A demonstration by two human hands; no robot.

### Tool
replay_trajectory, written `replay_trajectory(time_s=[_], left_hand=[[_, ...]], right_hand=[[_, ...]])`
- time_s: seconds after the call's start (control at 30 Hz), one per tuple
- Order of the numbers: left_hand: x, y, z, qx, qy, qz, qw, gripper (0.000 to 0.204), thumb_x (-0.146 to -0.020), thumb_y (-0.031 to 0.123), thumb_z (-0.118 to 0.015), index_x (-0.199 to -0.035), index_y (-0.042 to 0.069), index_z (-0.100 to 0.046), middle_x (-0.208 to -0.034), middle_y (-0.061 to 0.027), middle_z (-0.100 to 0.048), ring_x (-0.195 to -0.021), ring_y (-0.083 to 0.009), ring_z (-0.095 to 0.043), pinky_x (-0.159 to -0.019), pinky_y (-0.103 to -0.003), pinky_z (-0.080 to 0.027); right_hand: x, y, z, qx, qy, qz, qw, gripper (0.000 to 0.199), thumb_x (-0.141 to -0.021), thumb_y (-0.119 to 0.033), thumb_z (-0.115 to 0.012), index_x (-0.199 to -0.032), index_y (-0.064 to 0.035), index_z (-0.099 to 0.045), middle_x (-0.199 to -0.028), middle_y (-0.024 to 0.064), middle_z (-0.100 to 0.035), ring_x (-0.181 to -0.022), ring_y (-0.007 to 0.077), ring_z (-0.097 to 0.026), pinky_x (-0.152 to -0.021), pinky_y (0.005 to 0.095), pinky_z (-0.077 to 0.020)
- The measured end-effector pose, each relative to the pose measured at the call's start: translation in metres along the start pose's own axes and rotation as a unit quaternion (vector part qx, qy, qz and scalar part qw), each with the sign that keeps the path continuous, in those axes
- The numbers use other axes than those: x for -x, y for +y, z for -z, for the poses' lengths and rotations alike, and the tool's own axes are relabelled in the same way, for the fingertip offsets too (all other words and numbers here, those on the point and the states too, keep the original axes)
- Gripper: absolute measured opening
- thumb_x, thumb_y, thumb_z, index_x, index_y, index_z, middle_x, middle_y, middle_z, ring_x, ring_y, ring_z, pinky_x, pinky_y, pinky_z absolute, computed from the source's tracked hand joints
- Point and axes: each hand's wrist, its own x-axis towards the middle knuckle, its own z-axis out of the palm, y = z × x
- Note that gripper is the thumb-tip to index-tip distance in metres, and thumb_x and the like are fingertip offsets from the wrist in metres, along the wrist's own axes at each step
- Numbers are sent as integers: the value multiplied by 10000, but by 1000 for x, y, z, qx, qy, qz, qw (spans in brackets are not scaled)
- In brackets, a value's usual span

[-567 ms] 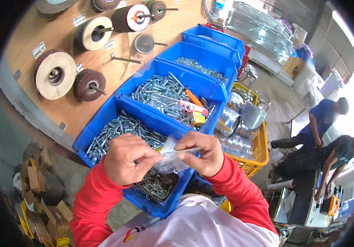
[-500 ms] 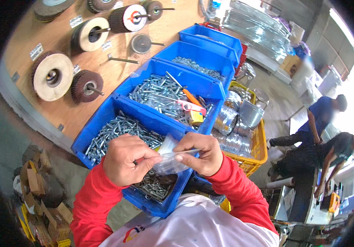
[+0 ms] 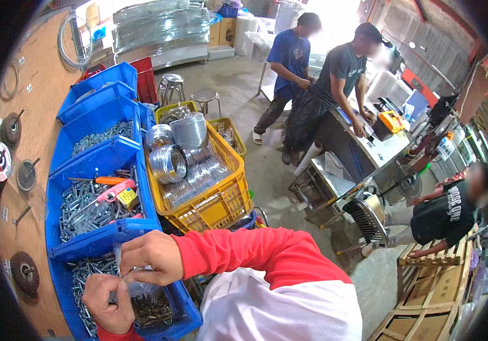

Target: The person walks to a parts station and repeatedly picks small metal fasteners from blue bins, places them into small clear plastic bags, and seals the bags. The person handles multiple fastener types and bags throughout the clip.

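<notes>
Drawn closer together since earlier, left hand (image 3: 106, 301) and right hand (image 3: 154, 258) pinch a clear bag (image 3: 140, 288) between fingers above the blue bin (image 3: 182, 304), within its edges, apparently to steady it.

Large white lettering is printed across the black shirt (image 3: 447, 219) at far right, and dark characters mark the cardboard (image 3: 438, 286) inside the slatted wooden crate (image 3: 420, 262). Smaller light lettering is borne on the dark grey shirt (image 3: 341, 69). White labels (image 3: 5, 214) on the wooden board (image 3: 36, 213) are too small to read.
</notes>
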Motion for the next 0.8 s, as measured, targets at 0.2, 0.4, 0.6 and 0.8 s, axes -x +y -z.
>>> replay_trajectory(time_s=[0.2,0.4,0.6,0.8], left_hand=[[-13,-1,-4,1,18,32,999,63,-761,50,-744,-799,50,-695,-716,-123,-666,-642,-316,-628,-609,-415,-449],[-26,-8,-6,80,31,67,994,35,-773,65,-746,-775,55,-713,-703,-98,-674,-624,-278,-632,-591,-380,-451],[-37,-15,-8,111,46,73,990,35,-798,67,-738,-774,63,-713,-700,-80,-675,-643,-277,-651,-612,-383,-477],[-36,-27,-12,68,62,87,992,59,-823,83,-737,-774,66,-708,-730,-87,-696,-665,-279,-669,-631,-374,-503]], right_hand=[[-4,4,25,11,15,10,1000,25,-849,-34,-694,-850,-31,-670,-801,121,-671,-716,294,-669,-637,393,-535],[-19,-1,52,-97,-61,-206,972,96,-835,-8,-749,-927,-4,-724,-843,129,-719,-744,243,-705,-678,326,-543],[-36,21,50,-49,-68,-101,991,66,-829,17,-743,-892,1,-733,-829,125,-724,-726,232,-694,-672,322,-537],[-43,32,49,-90,-73,-169,979,55,-838,22,-738,-890,7,-735,-829,117,-730,-724,189,-685,-673,309,-529]])
